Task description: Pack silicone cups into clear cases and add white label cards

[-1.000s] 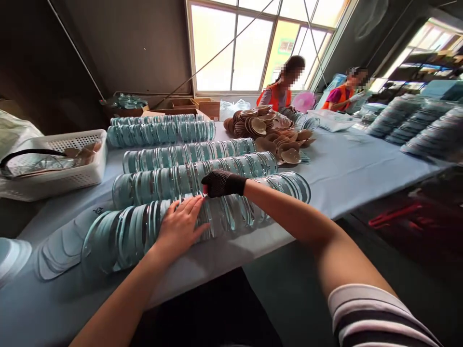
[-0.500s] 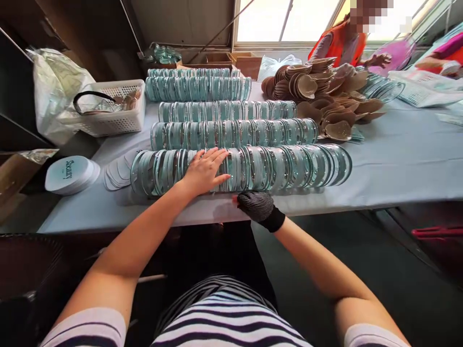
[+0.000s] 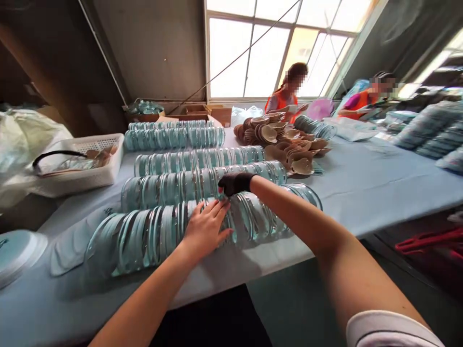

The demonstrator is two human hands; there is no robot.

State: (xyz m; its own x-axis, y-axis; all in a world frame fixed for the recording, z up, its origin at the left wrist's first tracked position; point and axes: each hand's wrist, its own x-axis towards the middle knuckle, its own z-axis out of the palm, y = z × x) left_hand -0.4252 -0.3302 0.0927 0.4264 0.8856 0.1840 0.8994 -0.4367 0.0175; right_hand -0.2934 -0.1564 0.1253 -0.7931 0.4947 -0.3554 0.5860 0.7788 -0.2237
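Note:
In the head view, several rows of clear, greenish round discs stand on edge across the table. My bare left hand (image 3: 206, 224) lies on top of the front row (image 3: 159, 236), fingers spread and thumb apart. My right hand (image 3: 235, 184), in a dark fingerless-looking glove, is just beyond the left fingertips, over the top of the same row. Its fingers are curled in; whatever they pinch is hidden. Behind it runs the second row (image 3: 162, 190), close to the glove.
White rounded cards (image 3: 21, 253) are stacked at the left, with loose cards (image 3: 68, 248) beside the front row. A white basket (image 3: 83, 178) stands behind them. Brown spoon-shaped pieces (image 3: 267, 132) are heaped at the back. Two people in orange vests (image 3: 284, 102) sit beyond the table.
My right hand has risen from the table's front edge to the top of the front row. My left hand stays on that row. The view has tilted upward and turned.

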